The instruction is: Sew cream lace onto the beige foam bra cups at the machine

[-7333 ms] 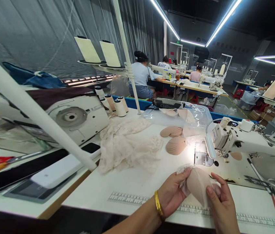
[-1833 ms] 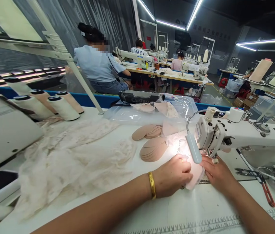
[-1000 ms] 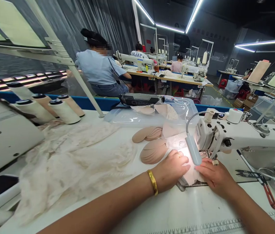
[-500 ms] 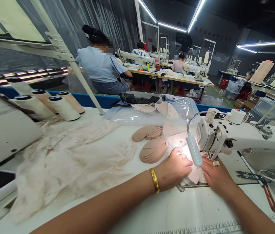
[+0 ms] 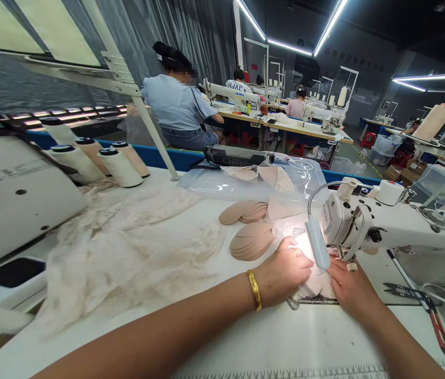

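Under the sewing machine [image 5: 396,218], a pale pink fabric piece [image 5: 314,284] lies in bright lamp light. My left hand [image 5: 289,271], with a ring and a gold bangle, has its fingers curled onto the left side of the fabric. Close to the needle area, my right hand [image 5: 352,287] rests with fingers stretched over the fabric's right side; the machine head partly hides the fingertips. A grey lamp [image 5: 317,245] on a bent neck hangs between the hands. Beyond my left hand lie fanned beige oval pads [image 5: 251,241] and lace-edged pieces.
Cream lace fabric [image 5: 128,263] spreads across the left of the table, before several thread cones [image 5: 122,168]. Thread snips [image 5: 407,290] and orange-handled tool lie at right. A clear plastic bin lid [image 5: 206,184] is behind. A person in light blue [image 5: 177,102] sits beyond.
The whole view has shifted slightly, so the surroundings appear further right. Both hands keep nearly the same place on the fabric.
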### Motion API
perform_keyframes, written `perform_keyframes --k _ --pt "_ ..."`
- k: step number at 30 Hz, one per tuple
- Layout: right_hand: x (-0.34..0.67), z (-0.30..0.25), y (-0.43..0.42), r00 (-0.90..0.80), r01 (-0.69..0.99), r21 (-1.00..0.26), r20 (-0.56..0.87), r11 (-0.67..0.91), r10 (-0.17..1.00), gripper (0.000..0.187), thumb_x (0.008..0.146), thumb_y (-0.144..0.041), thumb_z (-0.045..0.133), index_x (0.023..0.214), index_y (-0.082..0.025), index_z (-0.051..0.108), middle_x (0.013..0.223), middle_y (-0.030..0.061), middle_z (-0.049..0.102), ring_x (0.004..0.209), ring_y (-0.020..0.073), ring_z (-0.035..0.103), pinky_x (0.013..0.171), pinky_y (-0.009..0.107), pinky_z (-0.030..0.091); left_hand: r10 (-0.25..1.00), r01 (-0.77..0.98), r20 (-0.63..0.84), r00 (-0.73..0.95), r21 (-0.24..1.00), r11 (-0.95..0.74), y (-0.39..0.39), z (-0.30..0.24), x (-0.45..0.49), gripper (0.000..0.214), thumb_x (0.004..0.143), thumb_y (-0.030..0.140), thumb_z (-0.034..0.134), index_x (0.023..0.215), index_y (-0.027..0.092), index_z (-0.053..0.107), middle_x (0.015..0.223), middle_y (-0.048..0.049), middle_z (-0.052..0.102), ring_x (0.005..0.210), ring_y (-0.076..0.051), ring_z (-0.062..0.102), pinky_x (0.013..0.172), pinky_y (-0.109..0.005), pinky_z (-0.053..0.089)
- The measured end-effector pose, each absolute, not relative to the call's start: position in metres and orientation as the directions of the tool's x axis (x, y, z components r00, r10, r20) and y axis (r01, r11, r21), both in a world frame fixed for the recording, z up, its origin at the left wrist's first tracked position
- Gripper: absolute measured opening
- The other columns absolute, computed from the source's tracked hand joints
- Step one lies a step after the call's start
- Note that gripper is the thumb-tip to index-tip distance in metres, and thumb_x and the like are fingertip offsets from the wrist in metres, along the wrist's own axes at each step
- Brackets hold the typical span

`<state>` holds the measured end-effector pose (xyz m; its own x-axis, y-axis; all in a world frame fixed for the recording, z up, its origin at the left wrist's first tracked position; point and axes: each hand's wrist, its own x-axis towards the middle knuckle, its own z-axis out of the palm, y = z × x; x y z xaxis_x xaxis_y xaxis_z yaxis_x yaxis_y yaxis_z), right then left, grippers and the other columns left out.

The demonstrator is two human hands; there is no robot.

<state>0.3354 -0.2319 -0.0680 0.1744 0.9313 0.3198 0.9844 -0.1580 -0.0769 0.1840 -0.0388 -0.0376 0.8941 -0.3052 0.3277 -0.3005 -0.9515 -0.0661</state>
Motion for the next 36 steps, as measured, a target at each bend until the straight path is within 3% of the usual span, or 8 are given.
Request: perform_keyframes --k 4,7,13,26,30,36 --pt "0.334 -0.067 -0.236 0.161 0.986 -0.099 0.403 -0.132 0.901 0.051 0.092 -0.007 0.039 0.136 -0.021 0.061 0.117 0.0103 0.072 0.107 0.0271 0.065 0.094 0.046 0.056 -0.302 -0.291 0.353 0.886 -0.085 -0.953 -0.04 -0.04 0.183 0.018 0.064 0.0 0.059 0.067 0.017 0.051 0.075 -0.0016 0.064 0.076 -0.02 0.061 0.09 -0.046 0.038" --pt "0.332 -0.061 -0.236 0.193 0.981 -0.127 0.502 -0.149 0.843 0.038 0.098 -0.013 0.039 0.124 -0.022 0.065 0.103 0.0086 0.074 0.097 0.0261 0.068 0.088 0.043 0.059 -0.29 -0.279 0.362 0.886 -0.084 -0.957 -0.039 -0.041 0.183 0.018 0.065 0.001 0.058 0.066 0.017 0.051 0.075 -0.0014 0.063 0.077 -0.02 0.061 0.091 -0.046 0.039" --pt "0.33 -0.055 -0.23 0.199 0.98 -0.118 0.6 -0.16 0.775 0.025 0.101 -0.019 0.039 0.102 -0.021 0.064 0.094 0.0097 0.072 0.091 0.027 0.069 0.082 0.042 0.061 -0.291 -0.291 0.389 0.874 -0.06 -0.955 -0.039 -0.042 0.185 0.016 0.07 0.002 0.059 0.068 0.017 0.053 0.076 -0.0011 0.065 0.078 -0.021 0.062 0.091 -0.048 0.039" --pt "0.331 -0.059 -0.236 0.185 0.981 -0.154 0.559 -0.118 0.808 0.025 0.1 -0.017 0.04 0.113 -0.023 0.061 0.101 0.0086 0.073 0.092 0.0273 0.066 0.08 0.043 0.058 -0.279 -0.271 0.385 0.88 -0.078 -0.96 -0.042 -0.043 0.182 0.017 0.071 0.001 0.056 0.071 0.017 0.055 0.082 -0.0032 0.067 0.08 -0.02 0.062 0.089 -0.045 0.04" --pt "0.33 -0.055 -0.242 0.136 0.979 -0.198 0.44 -0.052 0.888 0.033 0.095 -0.009 0.041 0.117 -0.025 0.06 0.103 0.0055 0.071 0.083 0.0231 0.062 0.071 0.036 0.053 -0.255 -0.247 0.381 0.889 -0.072 -0.966 -0.043 -0.043 0.181 0.014 0.073 0.003 0.058 0.071 0.017 0.054 0.081 -0.0034 0.066 0.08 -0.021 0.061 0.09 -0.046 0.039" --pt "0.328 -0.049 -0.244 0.054 0.96 -0.28 0.267 0.024 0.962 0.028 0.092 -0.007 0.045 0.103 -0.025 0.063 0.097 0.0035 0.065 0.087 0.0217 0.056 0.072 0.032 0.046 -0.297 -0.284 0.38 0.876 -0.09 -0.955 -0.06 -0.043 0.165 0.016 0.08 0.008 0.059 0.091 0.02 0.059 0.086 -0.0017 0.063 0.075 -0.019 0.056 0.087 -0.044 0.037"
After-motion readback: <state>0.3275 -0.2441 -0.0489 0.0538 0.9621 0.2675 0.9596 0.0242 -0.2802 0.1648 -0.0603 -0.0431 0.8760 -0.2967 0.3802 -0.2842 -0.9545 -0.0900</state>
